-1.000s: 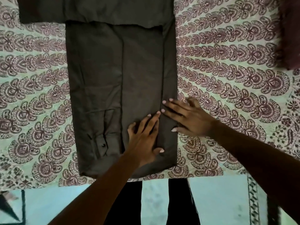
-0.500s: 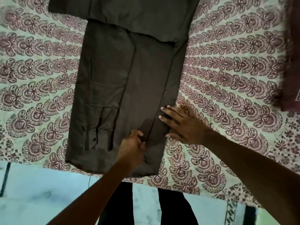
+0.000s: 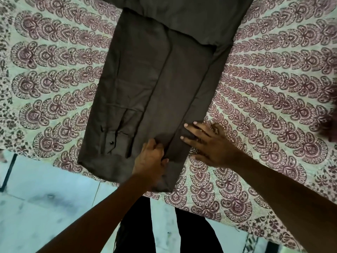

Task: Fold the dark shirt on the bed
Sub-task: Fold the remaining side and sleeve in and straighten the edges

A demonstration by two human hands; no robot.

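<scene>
Patterned maroon-on-pale bedsheet [image 3: 273, 88] fills most of my view, pale floor [image 3: 45, 198] below near edge. I see dark shirt [image 3: 145, 79] flat on sheet, folded into long strip w/ wider part across top; cuff button [image 3: 111, 142] shows lower left. L hand [image 3: 149, 161] on strip's near end, fingers curled, pinching fabric at centre crease. R hand [image 3: 209, 143] just beside it, fingers spread straight, pressing strip's right edge.

The shirt [image 3: 155, 88] lies flat on the bed [image 3: 273, 79] with its near end at the bed's edge, the left hand [image 3: 151, 159] on that end, the right hand [image 3: 209, 143] just beside it on the shirt's right side, and the floor [image 3: 45, 198] below.
</scene>
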